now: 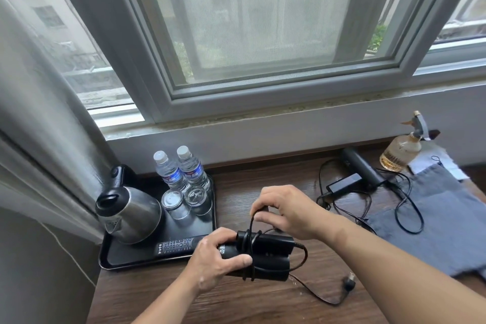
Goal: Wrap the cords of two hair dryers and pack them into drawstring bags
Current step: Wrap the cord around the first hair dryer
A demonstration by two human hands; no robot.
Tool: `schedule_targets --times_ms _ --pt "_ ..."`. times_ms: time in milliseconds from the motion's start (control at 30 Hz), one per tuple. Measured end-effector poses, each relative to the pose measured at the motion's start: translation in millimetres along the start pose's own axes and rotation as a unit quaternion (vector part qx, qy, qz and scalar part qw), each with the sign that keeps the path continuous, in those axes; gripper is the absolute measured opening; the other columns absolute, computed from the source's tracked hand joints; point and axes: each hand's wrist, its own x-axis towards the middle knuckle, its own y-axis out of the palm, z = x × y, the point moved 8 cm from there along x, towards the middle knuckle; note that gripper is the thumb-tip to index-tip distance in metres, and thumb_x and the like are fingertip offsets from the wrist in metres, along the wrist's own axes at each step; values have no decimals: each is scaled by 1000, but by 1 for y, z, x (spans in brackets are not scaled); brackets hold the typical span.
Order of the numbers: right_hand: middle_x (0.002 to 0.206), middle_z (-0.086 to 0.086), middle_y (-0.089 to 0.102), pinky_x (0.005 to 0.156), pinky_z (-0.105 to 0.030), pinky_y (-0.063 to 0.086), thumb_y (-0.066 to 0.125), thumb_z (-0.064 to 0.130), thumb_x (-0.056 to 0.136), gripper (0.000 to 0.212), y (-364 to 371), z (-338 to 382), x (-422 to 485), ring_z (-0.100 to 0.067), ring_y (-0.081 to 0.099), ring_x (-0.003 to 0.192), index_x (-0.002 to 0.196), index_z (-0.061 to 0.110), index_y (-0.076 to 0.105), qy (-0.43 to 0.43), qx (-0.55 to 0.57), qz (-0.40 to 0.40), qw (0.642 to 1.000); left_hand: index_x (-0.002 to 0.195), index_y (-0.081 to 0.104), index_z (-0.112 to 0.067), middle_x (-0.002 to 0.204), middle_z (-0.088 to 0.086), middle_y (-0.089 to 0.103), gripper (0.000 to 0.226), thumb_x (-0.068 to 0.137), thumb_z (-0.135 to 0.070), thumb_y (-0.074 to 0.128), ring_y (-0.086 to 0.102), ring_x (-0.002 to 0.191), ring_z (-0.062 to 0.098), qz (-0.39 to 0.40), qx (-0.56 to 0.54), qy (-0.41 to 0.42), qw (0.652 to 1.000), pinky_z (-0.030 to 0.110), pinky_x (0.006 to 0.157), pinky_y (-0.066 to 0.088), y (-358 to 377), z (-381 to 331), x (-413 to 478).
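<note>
My left hand grips a folded black hair dryer just above the wooden desk, near its front. Black cord is looped a few times around the dryer's body. My right hand pinches the cord above the dryer, holding a loop up. The cord's loose end trails right across the desk to its plug. A second black hair dryer lies at the back right with its cord spread loose. A grey drawstring bag lies flat on the right, partly under that cord.
A black tray on the left holds a steel kettle, two water bottles, two upturned glasses and a remote control. A glass spray bottle stands at the back right. Curtain hangs at the left; the window sill runs behind.
</note>
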Motion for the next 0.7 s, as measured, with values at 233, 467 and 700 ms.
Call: schedule_targets --times_ms 233,467,700 --pt "89 12 66 80 -7 39 67 33 93 10 7 -7 3 0 59 84 96 27 75 4 15 -20 1000 90 81 -32 93 -14 74 55 48 -66 89 69 95 5 -18 1 8 1000 15 85 49 0 -7 3" --pt "92 11 68 81 -5 37 68 31 93 9 14 -13 2 -1 60 88 97 26 75 11 33 -35 999 87 80 -31 92 -15 74 48 53 -64 87 69 92 2 -33 25 -2 999 18 85 51 7 -15 4" --pt "89 7 72 75 -20 52 78 29 87 13 6 -37 -8 -5 64 83 98 24 76 73 119 -40 989 90 81 -25 94 -9 75 40 58 -48 86 71 91 5 -16 -28 5 999 14 82 49 1 -22 -5"
